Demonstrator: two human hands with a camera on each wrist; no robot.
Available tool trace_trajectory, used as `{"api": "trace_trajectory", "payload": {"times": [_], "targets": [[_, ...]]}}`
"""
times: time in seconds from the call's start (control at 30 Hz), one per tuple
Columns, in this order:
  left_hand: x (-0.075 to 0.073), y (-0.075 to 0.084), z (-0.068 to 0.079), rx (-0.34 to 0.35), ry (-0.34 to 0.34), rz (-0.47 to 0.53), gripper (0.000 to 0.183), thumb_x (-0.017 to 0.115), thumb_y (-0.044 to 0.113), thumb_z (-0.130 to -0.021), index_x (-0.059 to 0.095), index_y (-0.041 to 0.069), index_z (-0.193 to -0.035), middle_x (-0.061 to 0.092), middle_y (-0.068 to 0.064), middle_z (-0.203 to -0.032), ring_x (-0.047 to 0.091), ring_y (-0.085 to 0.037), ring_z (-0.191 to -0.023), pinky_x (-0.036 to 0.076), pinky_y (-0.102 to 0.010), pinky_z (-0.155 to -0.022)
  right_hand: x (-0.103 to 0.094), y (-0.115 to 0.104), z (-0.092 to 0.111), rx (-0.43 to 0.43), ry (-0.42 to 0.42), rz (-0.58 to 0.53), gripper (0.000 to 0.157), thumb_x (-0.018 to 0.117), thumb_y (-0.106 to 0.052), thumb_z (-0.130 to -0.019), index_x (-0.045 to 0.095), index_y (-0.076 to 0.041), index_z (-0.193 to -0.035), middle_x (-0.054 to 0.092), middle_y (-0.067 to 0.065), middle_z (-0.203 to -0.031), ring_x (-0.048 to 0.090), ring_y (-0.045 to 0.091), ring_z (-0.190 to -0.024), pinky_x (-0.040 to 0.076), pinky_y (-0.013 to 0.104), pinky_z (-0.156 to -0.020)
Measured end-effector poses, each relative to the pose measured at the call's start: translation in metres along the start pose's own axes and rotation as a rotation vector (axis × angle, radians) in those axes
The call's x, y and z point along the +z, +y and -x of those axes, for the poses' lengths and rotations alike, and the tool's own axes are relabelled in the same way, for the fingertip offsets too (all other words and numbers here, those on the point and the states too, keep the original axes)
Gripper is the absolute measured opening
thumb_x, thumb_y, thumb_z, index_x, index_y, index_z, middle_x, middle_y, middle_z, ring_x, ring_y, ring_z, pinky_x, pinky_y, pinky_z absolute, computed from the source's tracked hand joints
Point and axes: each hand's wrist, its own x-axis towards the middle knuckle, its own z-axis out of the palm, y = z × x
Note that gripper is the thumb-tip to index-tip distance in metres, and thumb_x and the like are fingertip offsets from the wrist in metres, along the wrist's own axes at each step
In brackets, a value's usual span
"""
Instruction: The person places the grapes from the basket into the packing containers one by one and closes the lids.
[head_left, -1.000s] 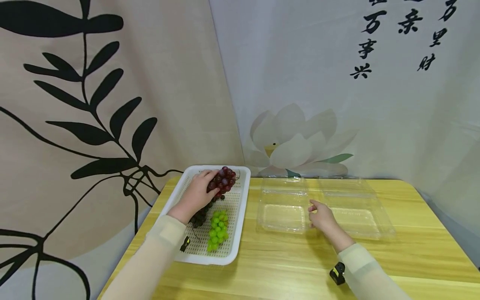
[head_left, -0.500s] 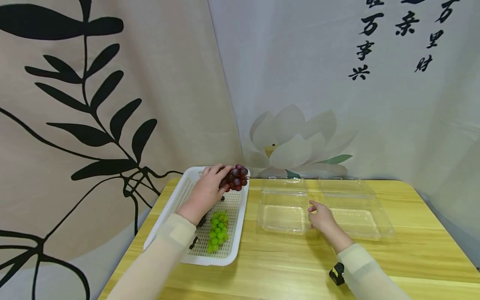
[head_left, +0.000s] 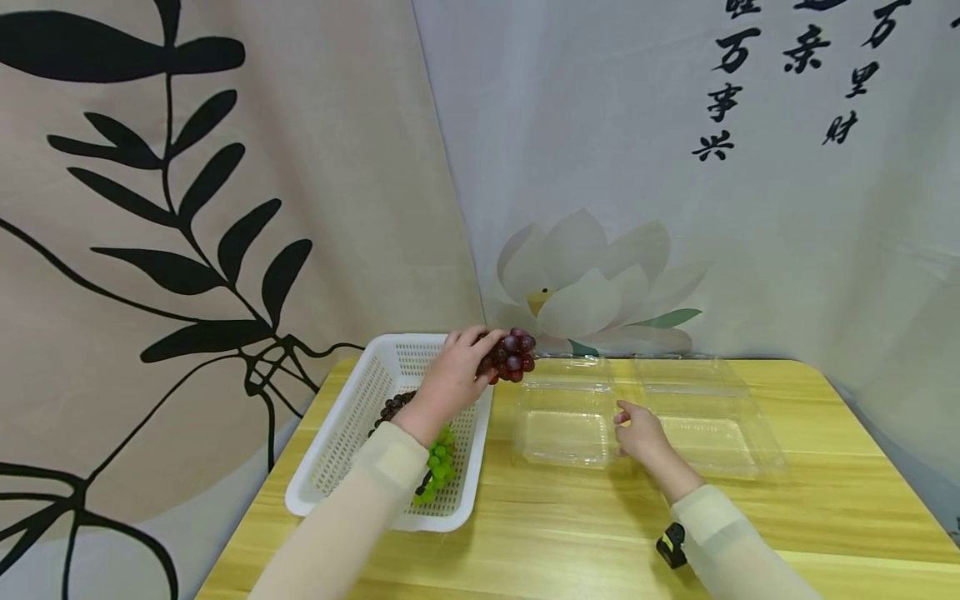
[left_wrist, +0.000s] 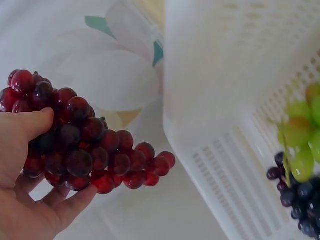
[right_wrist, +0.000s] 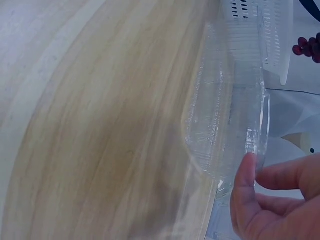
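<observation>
Head view, wooden table (head_left: pixel 555 542), backdrop (head_left: pixel 360 167), red grapes (head_left: pixel 514 355)

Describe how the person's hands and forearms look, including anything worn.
The left hand and right hand are both ungloved. The left sleeve and right sleeve are long, pale cream, and end near the wrists. A small black device with a yellow mark sits beside the right sleeve; a dark piece, too small to identify, shows past the left sleeve.

Basket (head_left: pixel 337 442) is white plastic, smooth, perforated. Red grapes (left_wrist: pixel 79 162) by its far right corner look glossy. Clear boxes (head_left: pixel 566 437) right of basket: thin shiny plastic. Table (head_left: pixel 570 533) under basket: smooth wood grain, slight sheen. Backdrop (head_left: pixel 360 167) behind basket: matt cloth.
</observation>
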Motion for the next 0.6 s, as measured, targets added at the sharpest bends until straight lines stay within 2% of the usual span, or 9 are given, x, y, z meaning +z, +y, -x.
{"api": "trace_trajectory", "payload": {"times": [0.27,0.6], "targets": [[0.012,0.024,-0.009,0.025,0.008,0.019,0.052,0.071,0.023,-0.086,0.051,0.025,-0.134,0.052,-0.004,-0.131,0.051,-0.028,-0.112,0.051,-0.041,-0.09,-0.001,-0.003,0.001,0.003,0.003,0.003,0.061,0.044,0.012,-0.083,0.03,0.011,-0.142,0.052,0.022,-0.111,0.041,0.008,-0.049,0.051,0.027,-0.05],[0.028,0.047,-0.02,0.04,-0.03,-0.008,0.054,0.07,0.027,-0.086,0.049,0.026,-0.136,0.052,-0.002,-0.13,0.05,-0.026,-0.115,0.051,-0.04,-0.09,-0.002,-0.002,0.002,-0.01,-0.003,0.021,0.061,0.043,0.013,-0.082,0.031,0.012,-0.141,0.052,0.024,-0.112,0.046,0.01,-0.05,0.053,0.031,-0.052]]}}
